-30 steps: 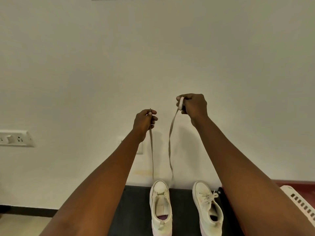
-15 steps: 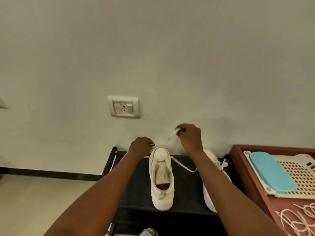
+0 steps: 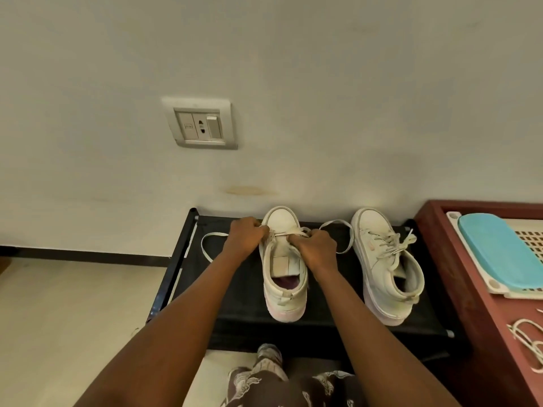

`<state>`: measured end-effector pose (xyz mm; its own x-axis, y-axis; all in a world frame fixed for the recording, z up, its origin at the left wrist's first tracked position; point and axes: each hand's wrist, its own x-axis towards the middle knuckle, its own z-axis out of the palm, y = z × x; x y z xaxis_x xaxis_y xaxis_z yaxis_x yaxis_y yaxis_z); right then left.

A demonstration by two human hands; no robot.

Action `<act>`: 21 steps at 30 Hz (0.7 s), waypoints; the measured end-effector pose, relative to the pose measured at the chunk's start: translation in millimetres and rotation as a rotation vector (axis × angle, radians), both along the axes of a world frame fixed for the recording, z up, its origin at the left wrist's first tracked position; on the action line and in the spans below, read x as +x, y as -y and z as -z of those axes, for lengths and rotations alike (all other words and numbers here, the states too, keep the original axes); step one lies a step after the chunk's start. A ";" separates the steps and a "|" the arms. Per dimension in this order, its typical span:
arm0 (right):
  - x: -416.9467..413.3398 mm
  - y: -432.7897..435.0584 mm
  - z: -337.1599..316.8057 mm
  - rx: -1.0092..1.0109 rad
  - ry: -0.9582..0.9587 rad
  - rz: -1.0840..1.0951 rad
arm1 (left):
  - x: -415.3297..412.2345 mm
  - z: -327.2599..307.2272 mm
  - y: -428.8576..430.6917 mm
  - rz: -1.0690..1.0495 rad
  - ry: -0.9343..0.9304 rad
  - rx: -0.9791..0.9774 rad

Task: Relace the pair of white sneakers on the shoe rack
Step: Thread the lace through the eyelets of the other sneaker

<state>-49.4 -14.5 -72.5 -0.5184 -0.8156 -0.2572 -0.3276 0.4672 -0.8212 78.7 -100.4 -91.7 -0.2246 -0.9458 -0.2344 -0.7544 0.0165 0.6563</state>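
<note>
left hand (image 3: 246, 237) and right hand (image 3: 318, 248) each pinch the lace (image 3: 216, 234) at front eyelets of half-laced sneaker (image 3: 280, 221), mid-rack (image 3: 235, 289) by back edge; slack loops out both sides; laced sneaker (image 3: 382, 259) near right edge

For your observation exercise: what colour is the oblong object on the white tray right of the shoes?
The object is light blue; the head view shows it.
</note>
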 end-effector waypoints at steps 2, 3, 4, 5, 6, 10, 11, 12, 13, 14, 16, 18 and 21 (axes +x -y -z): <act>1.2 0.2 0.1 0.013 -0.013 0.009 | 3.2 -0.4 -0.1 -0.042 -0.070 0.016; 1.8 0.3 -0.3 0.020 -0.015 0.016 | 4.9 -0.7 0.2 -0.055 -0.097 0.018; 2.1 1.0 -0.3 0.030 -0.012 0.021 | 6.0 -0.9 0.7 -0.056 -0.110 0.011; 2.3 1.7 -0.3 0.040 -0.008 0.026 | 6.6 -1.9 1.2 -0.050 -0.107 -0.001; 2.6 3.2 0.6 0.050 -0.003 0.031 | 7.0 -2.7 1.7 -0.044 -0.100 -0.012; 3.5 7.9 4.1 0.085 0.007 0.061 | 10.3 0.0 4.7 -0.062 -0.105 -0.008; 3.3 8.7 5.8 0.088 0.013 0.070 | 11.6 1.2 5.2 -0.084 -0.122 0.009; 3.3 9.3 7.6 0.090 0.020 0.079 | 12.6 1.6 5.4 -0.110 -0.155 0.034; 3.4 9.3 8.8 0.088 0.024 0.087 | 13.5 1.5 5.3 -0.141 -0.200 0.065; 3.5 9.2 10.0 0.086 0.027 0.095 | 14.1 1.3 4.8 -0.179 -0.251 0.098; 3.0 9.5 12.6 0.074 0.031 0.107 | 16.9 5.0 5.9 -0.271 -0.385 0.190; 2.6 10.0 13.9 0.071 0.033 0.104 | 22.3 13.9 6.6 -0.357 -0.479 0.294; 1.0 11.5 17.3 0.062 0.036 0.091 | 30.4 20.0 4.3 -0.319 -0.320 0.244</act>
